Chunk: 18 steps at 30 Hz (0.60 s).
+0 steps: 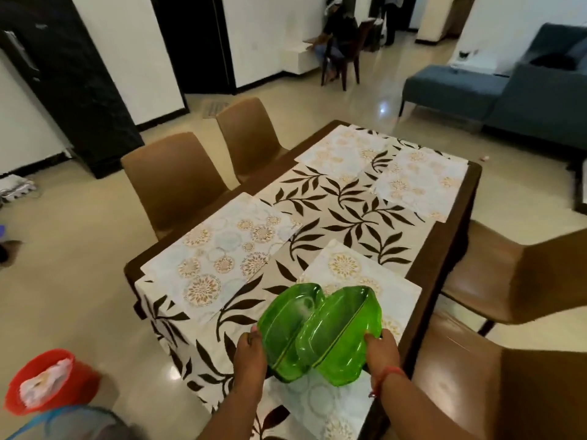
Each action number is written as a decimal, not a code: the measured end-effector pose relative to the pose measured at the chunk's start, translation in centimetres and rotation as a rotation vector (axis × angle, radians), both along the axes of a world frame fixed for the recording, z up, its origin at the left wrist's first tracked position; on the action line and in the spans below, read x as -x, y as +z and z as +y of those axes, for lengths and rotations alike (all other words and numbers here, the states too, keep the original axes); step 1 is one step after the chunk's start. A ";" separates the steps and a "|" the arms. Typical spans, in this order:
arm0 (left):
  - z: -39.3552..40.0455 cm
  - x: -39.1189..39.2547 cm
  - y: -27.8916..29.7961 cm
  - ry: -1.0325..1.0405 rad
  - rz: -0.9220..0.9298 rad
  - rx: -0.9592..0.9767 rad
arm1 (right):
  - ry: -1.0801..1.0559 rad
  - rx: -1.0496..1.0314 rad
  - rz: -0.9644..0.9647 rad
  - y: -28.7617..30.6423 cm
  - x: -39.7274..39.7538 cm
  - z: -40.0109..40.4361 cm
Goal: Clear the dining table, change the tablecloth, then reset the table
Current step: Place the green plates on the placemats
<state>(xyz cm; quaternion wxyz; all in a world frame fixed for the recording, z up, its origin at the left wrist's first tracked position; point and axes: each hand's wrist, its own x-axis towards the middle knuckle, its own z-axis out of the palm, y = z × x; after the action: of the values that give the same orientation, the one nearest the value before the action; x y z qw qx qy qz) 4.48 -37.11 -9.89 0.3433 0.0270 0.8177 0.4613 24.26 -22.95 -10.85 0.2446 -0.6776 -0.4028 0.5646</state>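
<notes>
Plates (317, 331) look light, stiff, slippery plastic; left hand (249, 354) and right hand (382, 350) grip opposite rims.

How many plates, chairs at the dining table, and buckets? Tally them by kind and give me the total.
Green plates: 2
Brown chairs at the table: 4
Red bucket: 1
Total: 7
</notes>
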 end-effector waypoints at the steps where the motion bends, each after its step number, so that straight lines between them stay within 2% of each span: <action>1: 0.2 0.4 -0.4 -0.010 -0.003 0.002 | -0.037 0.000 -0.007 -0.2 -0.3 0.3; 8: 0.1 1.8 -1.3 -0.042 0.087 0.043 | -0.065 0.012 -0.146 -2.9 -0.4 3.8; 14: -0.4 1.7 -1.6 0.072 0.072 0.040 | 0.063 0.059 -0.232 -4.8 1.2 5.7; 18: -0.4 0.5 -1.0 0.176 0.147 0.113 | 0.162 0.073 -0.331 -4.9 1.7 5.9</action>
<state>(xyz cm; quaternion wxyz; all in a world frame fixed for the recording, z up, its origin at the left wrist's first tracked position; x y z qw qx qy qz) 3.96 -37.48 -10.90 0.2416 -0.0303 0.8645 0.4397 22.56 -17.07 -15.76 0.1038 -0.7349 -0.4703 0.4774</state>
